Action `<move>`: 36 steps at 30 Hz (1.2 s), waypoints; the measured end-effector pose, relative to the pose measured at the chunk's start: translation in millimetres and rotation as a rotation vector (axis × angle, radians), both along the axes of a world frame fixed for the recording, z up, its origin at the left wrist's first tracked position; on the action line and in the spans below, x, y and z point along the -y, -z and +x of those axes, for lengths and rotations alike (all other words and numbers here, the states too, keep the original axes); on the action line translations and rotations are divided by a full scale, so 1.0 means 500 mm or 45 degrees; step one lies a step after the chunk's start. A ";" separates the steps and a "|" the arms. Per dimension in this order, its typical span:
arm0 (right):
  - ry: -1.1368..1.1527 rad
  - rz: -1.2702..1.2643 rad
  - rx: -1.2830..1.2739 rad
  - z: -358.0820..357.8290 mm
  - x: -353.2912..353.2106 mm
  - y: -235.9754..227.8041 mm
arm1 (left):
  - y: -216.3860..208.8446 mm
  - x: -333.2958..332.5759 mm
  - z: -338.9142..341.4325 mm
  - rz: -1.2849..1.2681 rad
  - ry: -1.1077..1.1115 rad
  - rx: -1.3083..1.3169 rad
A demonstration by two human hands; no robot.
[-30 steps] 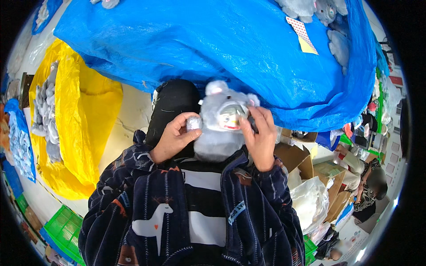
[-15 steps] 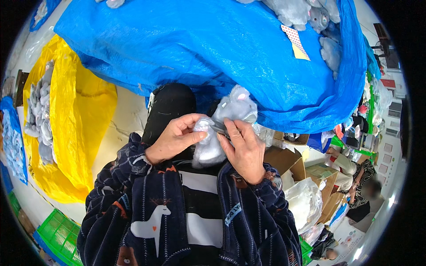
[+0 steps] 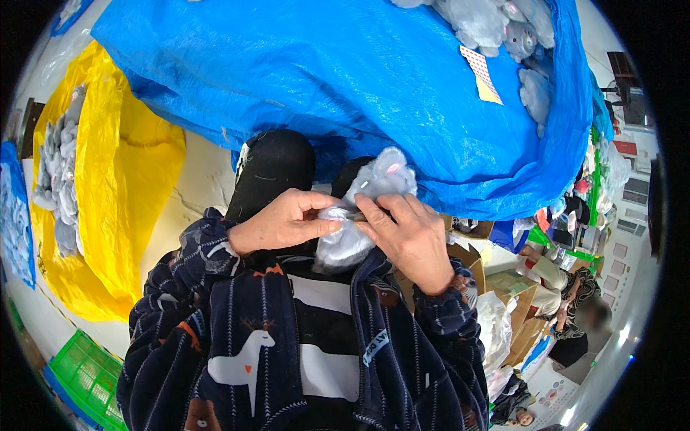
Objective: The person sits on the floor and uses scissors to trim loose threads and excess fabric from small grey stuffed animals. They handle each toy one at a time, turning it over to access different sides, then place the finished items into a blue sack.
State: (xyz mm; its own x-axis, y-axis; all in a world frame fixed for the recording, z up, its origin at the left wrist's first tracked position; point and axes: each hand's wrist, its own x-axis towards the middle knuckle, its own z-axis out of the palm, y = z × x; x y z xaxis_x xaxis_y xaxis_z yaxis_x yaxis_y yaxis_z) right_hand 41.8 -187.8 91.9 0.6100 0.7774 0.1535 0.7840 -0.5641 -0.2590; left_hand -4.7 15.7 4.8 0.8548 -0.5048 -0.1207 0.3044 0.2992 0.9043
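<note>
A grey plush toy point(image 3: 345, 249) with a pink-lined ear and a pale muzzle lies over my lap, its head pointing away from me. My left hand point(image 3: 279, 221) pinches a tuft or limb of the toy between thumb and fingers. My right hand point(image 3: 411, 241) is closed close beside it, gripping a small dark metal tool point(image 3: 353, 214) whose tip meets the plush near my left fingertips. Most of that tool is hidden by my fingers, so its kind cannot be told. The right fingers also rest against the toy's body.
A big blue plastic sheet bag point(image 3: 287, 79) spreads ahead, with more grey plush toys point(image 3: 471, 21) at its far right. On the left stands a yellow bag point(image 3: 108, 215) filled with grey plush pieces. Cardboard boxes point(image 3: 525, 294), a green crate point(image 3: 90, 373) and a seated person point(image 3: 575, 309) are around.
My right hand has shifted slightly right and down, its fingers now covering more of the metal tool. The toy's head has turned a little, and my left hand keeps its pinch.
</note>
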 end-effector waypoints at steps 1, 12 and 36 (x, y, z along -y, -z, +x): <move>-0.037 -0.007 0.002 0.005 -0.002 -0.003 | -0.003 0.000 0.003 0.030 0.014 0.044; 0.461 0.861 -1.157 -0.018 -0.005 0.050 | 0.046 0.026 -0.005 -0.131 -0.073 -0.085; 0.390 0.602 -0.607 -0.013 -0.007 0.064 | 0.038 0.044 -0.013 -0.050 -0.230 -0.072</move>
State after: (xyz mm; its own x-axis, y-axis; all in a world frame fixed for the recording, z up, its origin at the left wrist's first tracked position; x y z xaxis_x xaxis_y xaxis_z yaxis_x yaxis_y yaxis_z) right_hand 35.6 -184.0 60.0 0.8732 0.4781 0.0944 0.3511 -0.4831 -0.8021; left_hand -11.1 -6.1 -14.3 0.9244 -0.3488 -0.1545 0.2926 0.3886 0.8737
